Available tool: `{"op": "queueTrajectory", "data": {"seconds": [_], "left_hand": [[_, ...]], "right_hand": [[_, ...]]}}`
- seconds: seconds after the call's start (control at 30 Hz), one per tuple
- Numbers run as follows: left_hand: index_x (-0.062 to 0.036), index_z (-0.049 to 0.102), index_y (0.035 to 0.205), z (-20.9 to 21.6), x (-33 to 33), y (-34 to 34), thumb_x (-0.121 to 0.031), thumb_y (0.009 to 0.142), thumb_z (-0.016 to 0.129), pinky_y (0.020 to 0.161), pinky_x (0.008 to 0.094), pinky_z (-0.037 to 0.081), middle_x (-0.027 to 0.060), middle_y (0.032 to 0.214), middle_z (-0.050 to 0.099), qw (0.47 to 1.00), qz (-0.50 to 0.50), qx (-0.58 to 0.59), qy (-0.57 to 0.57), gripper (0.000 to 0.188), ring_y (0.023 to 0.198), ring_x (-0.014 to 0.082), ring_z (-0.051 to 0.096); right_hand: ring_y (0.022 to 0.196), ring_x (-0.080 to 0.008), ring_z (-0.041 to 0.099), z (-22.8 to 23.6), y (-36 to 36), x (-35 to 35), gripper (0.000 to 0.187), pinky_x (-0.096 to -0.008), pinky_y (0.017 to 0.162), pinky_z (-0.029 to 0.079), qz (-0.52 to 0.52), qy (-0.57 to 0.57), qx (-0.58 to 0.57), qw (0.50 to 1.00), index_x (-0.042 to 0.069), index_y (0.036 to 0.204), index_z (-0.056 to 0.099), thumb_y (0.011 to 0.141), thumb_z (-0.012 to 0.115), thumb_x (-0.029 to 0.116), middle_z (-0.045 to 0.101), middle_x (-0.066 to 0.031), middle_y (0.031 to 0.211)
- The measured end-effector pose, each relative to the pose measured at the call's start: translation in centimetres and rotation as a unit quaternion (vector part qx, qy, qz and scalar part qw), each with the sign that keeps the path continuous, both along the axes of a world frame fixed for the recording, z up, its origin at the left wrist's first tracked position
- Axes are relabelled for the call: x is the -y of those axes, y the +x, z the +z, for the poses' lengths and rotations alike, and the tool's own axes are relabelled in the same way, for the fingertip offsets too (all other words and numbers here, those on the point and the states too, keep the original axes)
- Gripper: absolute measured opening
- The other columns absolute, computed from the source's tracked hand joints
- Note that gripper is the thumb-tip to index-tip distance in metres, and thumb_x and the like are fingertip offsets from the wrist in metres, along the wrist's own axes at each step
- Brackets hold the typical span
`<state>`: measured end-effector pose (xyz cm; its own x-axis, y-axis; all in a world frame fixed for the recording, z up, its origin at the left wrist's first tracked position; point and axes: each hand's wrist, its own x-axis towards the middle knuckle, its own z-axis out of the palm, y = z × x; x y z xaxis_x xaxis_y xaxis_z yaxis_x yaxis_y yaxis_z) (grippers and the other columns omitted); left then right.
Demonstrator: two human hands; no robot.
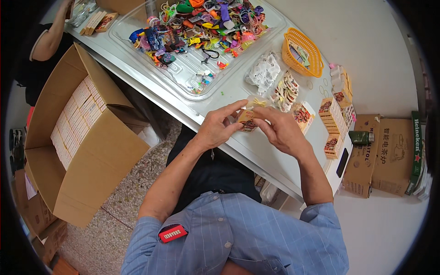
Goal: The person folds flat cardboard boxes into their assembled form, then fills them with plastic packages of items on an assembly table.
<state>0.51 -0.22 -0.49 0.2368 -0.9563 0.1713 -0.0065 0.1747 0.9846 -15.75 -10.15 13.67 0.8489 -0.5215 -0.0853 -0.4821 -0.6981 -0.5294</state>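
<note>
Above the table's near edge, both of my hands grip a small yellow printed carton (248,120) with a picture on its face. My left hand (219,124) pinches its left side, the thumb low and the fingers at the top. Closed on its right side is my right hand (283,130), with the fingertips near the upper edge. Pale yellow strips (260,102) show just past the carton; whether they belong to it I cannot tell. A similar printed carton (303,115) lies beyond my right hand. Next to it are a heap of printed cut-out pieces (287,91) and a clear bag of white packets (264,72).
A clear plastic tray (183,87) of colourful small toys fills the far table. An orange basket (316,68) holds papers. Carton stacks (331,117) and a black phone (342,162) lie right. Left stands an open cardboard box (94,169) of small cartons; another person's arm (48,39) is beyond.
</note>
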Motion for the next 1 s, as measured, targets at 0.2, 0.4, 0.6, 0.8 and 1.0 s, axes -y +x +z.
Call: {"op": "queueTrajectory", "data": {"seconds": [0.2,0.4,0.6,0.8,1.0], "left_hand": [[-0.0209,0.056,0.146,0.2,-0.2,0.0,0.0,0.083,0.076,0.06,0.024,0.048,0.0052,0.098,0.071,1.0,-0.004,0.003,0.014,0.069,0.063,0.0065,0.051],[-0.0232,0.057,0.145,0.1,-0.2,0.2,0.0,0.083,0.075,0.06,0.0238,0.048,0.0058,0.099,0.071,1.0,0.006,0.004,0.0,0.069,0.064,0.0065,0.051],[-0.0216,0.057,0.145,0.2,-0.2,0.0,0.001,0.084,0.074,0.061,0.0247,0.049,0.0066,0.101,0.071,1.0,-0.005,0.0,0.013,0.068,0.064,0.0073,0.052],[-0.0203,0.057,0.145,0.2,-0.4,0.1,0.002,0.084,0.074,0.066,0.0254,0.051,0.0079,0.113,0.071,1.0,-0.01,0.002,0.009,0.068,0.076,0.0103,0.059],[-0.0186,0.056,0.145,1.1,-0.5,0.2,0.007,0.084,0.071,0.074,0.0278,0.054,0.0093,0.126,0.067,0.999,-0.022,0.027,-0.008,0.068,0.096,0.0175,0.066]], "right_hand": [[0.07,-0.024,0.065,1.5,-0.4,1.1,0.034,-0.0317,0.063,0.052,-0.014,0.018,0.032,0.999,0.001,0.124,0.067,0.095,0.069,0.019,0.073,-0.0169,0.103],[0.065,-0.011,0.059,-0.5,0.1,0.4,0.039,-0.029,0.058,0.048,0.001,0.056,0.0,0.998,0.003,0.129,0.065,0.092,0.073,0.016,0.074,-0.0103,0.097],[0.056,-0.0084,0.055,0.7,-0.8,1.2,0.04,-0.0263,0.052,0.047,-0.118,0.134,0.087,0.98,0.001,0.128,0.065,0.094,0.073,0.02,0.073,-0.0076,0.093],[0.06,-0.0075,0.059,-1.1,-0.6,0.5,0.027,-0.0226,0.053,0.047,0.008,0.091,0.038,0.995,0.003,0.12,0.069,0.094,0.069,0.013,0.071,-0.0058,0.092],[0.065,-0.0087,0.062,-3.2,-3.7,0.9,0.02,-0.0213,0.051,0.048,-0.302,0.236,0.36,0.851,-0.001,0.111,0.07,0.099,0.066,0.014,0.069,-0.0066,0.094]]}}
